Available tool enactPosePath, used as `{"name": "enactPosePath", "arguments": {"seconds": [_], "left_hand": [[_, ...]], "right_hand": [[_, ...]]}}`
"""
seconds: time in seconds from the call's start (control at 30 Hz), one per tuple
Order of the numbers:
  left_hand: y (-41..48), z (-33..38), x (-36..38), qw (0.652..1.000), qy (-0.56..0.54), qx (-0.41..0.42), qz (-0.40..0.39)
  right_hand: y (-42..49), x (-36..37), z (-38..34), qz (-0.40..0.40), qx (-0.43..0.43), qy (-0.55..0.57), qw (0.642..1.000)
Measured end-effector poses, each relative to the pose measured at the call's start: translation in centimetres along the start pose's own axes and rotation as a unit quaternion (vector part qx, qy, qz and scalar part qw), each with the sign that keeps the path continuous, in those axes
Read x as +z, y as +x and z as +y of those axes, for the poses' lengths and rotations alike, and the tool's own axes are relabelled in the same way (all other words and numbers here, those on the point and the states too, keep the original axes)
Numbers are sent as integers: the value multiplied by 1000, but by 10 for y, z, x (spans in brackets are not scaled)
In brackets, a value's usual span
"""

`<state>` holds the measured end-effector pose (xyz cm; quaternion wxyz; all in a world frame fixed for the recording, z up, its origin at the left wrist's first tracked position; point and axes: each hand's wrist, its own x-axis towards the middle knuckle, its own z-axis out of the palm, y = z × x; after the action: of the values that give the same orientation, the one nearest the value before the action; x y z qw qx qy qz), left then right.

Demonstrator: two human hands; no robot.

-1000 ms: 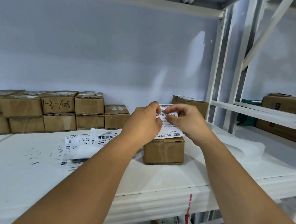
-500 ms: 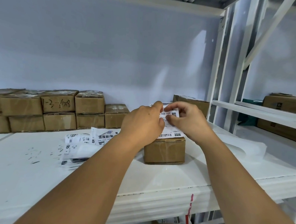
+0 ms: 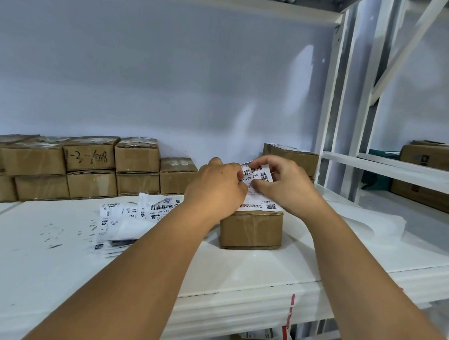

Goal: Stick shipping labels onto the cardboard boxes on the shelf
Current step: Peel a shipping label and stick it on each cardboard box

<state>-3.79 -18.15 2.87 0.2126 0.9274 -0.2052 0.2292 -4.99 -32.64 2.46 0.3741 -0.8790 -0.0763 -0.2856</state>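
Shipping label (image 3: 259,202) lying lengthwise away from the viewer over the closed cardboard box (image 3: 251,230) on the white shelf (image 3: 238,270), near end flat on the lid, barcode end tilted up at the far side. Pinched at that raised end by left hand (image 3: 214,190) and right hand (image 3: 288,187), fingers curled. More barcode uncovered between the fingers than half a second ago

brown box (image 3: 251,230), white label (image 3: 258,198) (black barcodes)

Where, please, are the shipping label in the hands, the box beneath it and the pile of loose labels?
shipping label (image 3: 253,174): head view, printed code line.
box (image 3: 251,230): head view, front face.
pile of loose labels (image 3: 125,221): head view, middle sheet.
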Motion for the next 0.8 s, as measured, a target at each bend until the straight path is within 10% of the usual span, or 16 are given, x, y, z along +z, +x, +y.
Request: {"name": "enactPosePath", "arguments": {"seconds": [0.8], "left_hand": [[4, -4, 5, 998, -46, -29, -39]], "right_hand": [[7, 7, 16, -59, 139, 148, 977]]}}
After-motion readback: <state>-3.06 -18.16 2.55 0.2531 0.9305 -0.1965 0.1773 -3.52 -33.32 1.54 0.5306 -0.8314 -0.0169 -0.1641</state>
